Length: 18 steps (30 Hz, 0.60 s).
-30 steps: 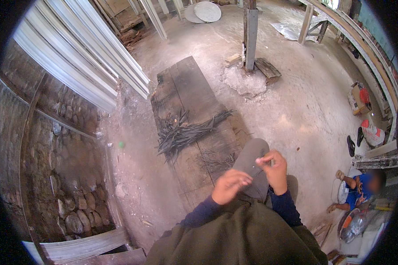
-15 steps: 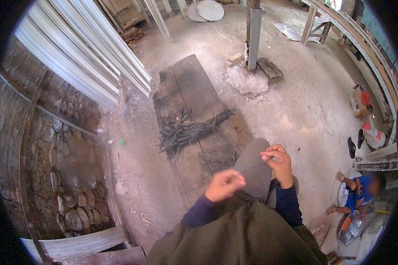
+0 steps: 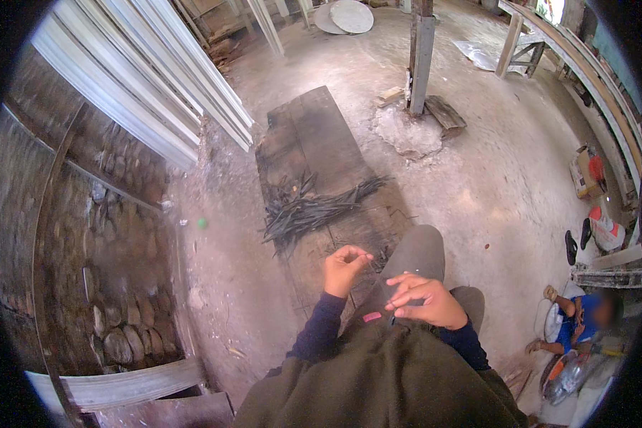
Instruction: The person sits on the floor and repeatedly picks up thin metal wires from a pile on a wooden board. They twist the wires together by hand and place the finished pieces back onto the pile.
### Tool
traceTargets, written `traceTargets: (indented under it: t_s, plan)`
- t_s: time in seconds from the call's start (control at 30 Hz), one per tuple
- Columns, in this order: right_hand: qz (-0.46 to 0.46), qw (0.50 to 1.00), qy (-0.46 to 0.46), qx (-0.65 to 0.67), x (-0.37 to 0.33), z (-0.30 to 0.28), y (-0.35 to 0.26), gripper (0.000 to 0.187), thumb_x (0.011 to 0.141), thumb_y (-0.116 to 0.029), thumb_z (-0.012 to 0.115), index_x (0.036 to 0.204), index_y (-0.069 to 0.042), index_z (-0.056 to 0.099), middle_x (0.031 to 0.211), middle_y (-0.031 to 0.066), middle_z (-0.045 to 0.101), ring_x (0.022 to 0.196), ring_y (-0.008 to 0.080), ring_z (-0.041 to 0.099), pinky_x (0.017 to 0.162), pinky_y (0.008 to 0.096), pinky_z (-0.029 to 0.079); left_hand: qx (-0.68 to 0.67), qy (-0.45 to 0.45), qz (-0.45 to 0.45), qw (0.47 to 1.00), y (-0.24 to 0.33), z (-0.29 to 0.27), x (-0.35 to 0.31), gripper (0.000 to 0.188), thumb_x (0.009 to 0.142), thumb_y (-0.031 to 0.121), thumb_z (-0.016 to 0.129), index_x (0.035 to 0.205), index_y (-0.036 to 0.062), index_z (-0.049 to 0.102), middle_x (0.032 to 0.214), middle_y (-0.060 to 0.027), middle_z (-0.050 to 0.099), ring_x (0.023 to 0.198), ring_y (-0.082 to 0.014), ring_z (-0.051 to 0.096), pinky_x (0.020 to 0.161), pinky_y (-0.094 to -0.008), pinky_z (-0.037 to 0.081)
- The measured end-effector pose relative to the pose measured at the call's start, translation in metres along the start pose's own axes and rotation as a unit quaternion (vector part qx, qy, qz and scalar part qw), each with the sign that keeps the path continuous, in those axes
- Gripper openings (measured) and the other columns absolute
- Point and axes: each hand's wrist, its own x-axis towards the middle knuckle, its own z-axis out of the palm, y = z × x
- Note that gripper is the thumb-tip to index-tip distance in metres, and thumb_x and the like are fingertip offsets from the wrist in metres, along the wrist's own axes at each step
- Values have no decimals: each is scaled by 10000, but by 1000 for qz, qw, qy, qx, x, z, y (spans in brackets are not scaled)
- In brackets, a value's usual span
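Note:
My left hand (image 3: pixel 344 270) is raised above the near end of the wooden board, thumb and fingertips pinched together; what they hold, if anything, is too small to make out. To its right and slightly nearer, my right hand (image 3: pixel 431 302) hovers over my lap with its fingers stretched out and apart. Just below its fingertips, a small pink piece (image 3: pixel 372 317) shows against my dark clothing. Farther off, a loose bundle of thin, dark strips (image 3: pixel 314 208) lies across the wooden board (image 3: pixel 314 132). Neither hand touches the bundle.
A post (image 3: pixel 419 68) stands on a rough concrete base beyond the board. Long pale corrugated sheets (image 3: pixel 135 78) lean at the left, above stacked stones (image 3: pixel 125 342). At the lower right a person (image 3: pixel 581 317) in blue sits near sandals (image 3: pixel 571 247) and a cardboard box (image 3: pixel 587 173).
My left hand has risen away from me and closed into a pinch. My right hand has come down and nearer, its fingers spreading. The pink piece has come into sight.

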Motion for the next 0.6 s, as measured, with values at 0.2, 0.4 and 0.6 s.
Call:
traceTargets:
  t_s: [0.2,0.4,0.6]
  plan:
    - [137,946,289,-40,-7,-5,25,92,666,-37,668,691,-41,580,738,32,591,716,124,539,813,319,372,-38,-78,155,984,-17,14,-15,71,778,28,526,783,-13,585,815,-56,590,792,-107,535,690,-225,419]
    - [114,875,443,-156,5,-22,79,90,699,-37,631,739,-39,551,671,6,532,609,86,465,583,216,375,-104,-343,174,917,-12,52,-52,121,819,102,517,847,-11,550,886,-55,530,756,-124,519,665,-245,420]
    - [160,895,405,-101,16,-22,115,160,702,-78,631,855,-77,585,705,12,542,606,114,477,566,234,380,-37,-278,173,944,-14,57,-56,88,813,97,542,795,17,511,806,-4,479,666,-41,433,551,-178,353]
